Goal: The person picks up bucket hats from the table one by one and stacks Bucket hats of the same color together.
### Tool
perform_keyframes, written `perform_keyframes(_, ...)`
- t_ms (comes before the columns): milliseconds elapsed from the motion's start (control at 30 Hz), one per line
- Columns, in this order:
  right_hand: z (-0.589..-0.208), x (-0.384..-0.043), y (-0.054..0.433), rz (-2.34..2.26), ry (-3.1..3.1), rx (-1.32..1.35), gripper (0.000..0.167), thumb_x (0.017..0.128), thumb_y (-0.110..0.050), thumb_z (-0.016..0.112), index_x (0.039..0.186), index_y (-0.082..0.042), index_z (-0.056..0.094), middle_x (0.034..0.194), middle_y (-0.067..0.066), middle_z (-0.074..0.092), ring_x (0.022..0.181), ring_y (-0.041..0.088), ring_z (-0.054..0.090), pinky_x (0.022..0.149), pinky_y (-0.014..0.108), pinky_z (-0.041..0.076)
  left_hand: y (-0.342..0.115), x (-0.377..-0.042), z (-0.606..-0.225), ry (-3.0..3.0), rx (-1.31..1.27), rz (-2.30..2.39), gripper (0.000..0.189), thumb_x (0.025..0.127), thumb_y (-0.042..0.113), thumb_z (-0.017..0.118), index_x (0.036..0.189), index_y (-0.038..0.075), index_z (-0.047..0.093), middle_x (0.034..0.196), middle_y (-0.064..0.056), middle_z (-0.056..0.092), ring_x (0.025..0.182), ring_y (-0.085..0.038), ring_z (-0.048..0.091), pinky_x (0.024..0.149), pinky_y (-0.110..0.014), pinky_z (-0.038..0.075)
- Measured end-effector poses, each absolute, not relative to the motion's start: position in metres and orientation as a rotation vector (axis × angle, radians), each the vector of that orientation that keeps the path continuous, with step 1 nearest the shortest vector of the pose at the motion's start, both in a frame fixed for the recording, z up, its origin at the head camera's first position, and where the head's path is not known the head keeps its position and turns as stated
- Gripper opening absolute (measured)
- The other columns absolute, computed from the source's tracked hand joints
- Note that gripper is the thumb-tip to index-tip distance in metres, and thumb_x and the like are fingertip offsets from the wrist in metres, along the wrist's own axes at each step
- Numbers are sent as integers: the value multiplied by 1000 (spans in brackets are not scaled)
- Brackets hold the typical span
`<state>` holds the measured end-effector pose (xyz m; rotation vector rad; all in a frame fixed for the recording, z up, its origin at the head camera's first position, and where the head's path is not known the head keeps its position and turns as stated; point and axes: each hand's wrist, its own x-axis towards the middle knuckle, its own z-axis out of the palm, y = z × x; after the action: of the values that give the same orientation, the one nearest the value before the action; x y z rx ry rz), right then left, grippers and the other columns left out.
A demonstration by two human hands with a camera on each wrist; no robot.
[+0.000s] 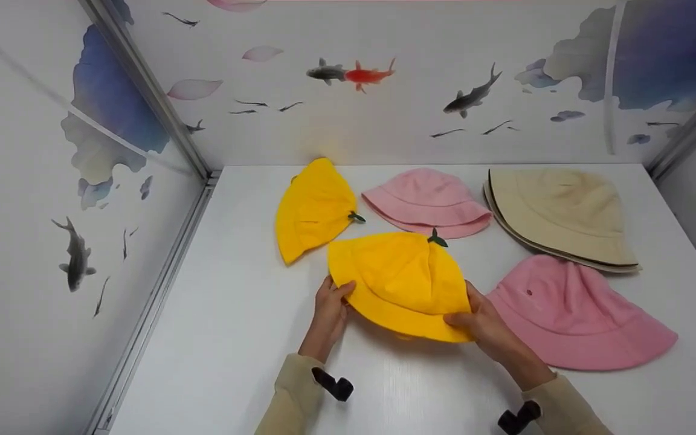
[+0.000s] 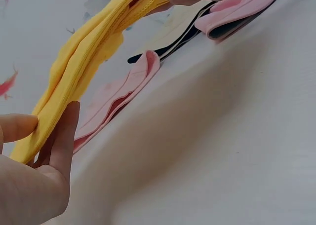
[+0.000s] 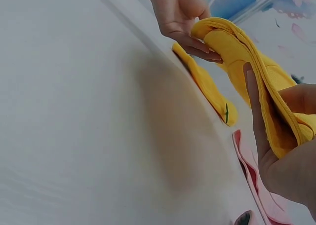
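Observation:
A yellow bucket hat (image 1: 402, 278) with a small green leaf tab on its crown is held up between both hands, folded flat and raised over the table. My left hand (image 1: 329, 305) pinches one end of its brim, thumb on top and fingers beneath. At the other end my right hand (image 1: 487, 320) grips the brim the same way. The left wrist view shows the yellow hat (image 2: 74, 72) edge-on, its shadow falling on the table below. In the right wrist view the brim's layers part slightly beside the right hand (image 3: 291, 170).
Behind lies a second yellow hat (image 1: 315, 211), left of a light pink hat (image 1: 429, 202). Stacked beige hats (image 1: 565, 217) with dark trim lie back right, a darker pink hat (image 1: 583, 314) in front of them. Printed walls (image 1: 384, 121) border the white table (image 1: 221, 362).

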<state>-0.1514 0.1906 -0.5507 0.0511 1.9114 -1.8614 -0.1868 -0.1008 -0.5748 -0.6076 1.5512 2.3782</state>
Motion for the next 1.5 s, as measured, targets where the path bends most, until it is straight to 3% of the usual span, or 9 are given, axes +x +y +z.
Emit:
perform_keyframes(233,-549,-149,191,-1831,1929,29,80,87,-7,70,154,-20,27,126,9,54,101,25,59,96,28,55,-131,-193,-576,1794,-669,2283,55,100,17,55,152,18,37,140,-13,60,105,-18,65,88,-27,57)
perform_keyframes(500,-553,-148,196,-1835,1903,-16,83,88,-6,68,156,-21,23,131,9,51,106,27,58,97,27,54,-149,-209,-562,1955,-705,2291,46,103,14,50,149,14,41,132,-16,66,105,-23,71,86,-34,60)
perform_keyframes(700,-559,-148,201,-1796,1875,-6,88,87,-6,69,159,-20,19,137,9,50,111,26,57,99,26,53,-160,-233,-550,2197,-726,2047,41,104,17,48,145,14,45,129,-13,67,111,-27,68,91,-36,59)
perform_keyframes(967,-562,-147,208,-1723,1923,97,89,87,-7,68,160,-23,20,141,8,49,113,26,56,101,27,52,-191,-255,-551,2430,-780,1609,38,103,16,50,140,10,49,126,-15,63,92,-23,61,74,-26,58)
perform_keyframes(1067,-564,-146,209,-1705,1946,115,87,87,-8,68,160,-21,21,141,8,50,113,26,56,102,28,52,-197,-261,-551,2473,-819,1571,38,102,14,47,140,7,47,131,-17,59,95,-25,60,82,-31,58)
perform_keyframes(1267,-567,-146,209,-1718,1933,129,86,87,-7,67,159,-19,22,141,9,51,111,26,57,101,28,52,-195,-269,-551,2643,-836,1487,36,100,11,51,136,2,50,133,-22,54,120,-35,51,108,-43,45)
perform_keyframes(1500,-566,-149,209,-1701,1961,132,87,87,-7,67,160,-18,21,145,7,49,113,25,56,103,28,51,-192,-270,-559,2702,-847,1423,37,99,8,56,134,-1,50,133,-25,52,124,-38,46,110,-46,41)
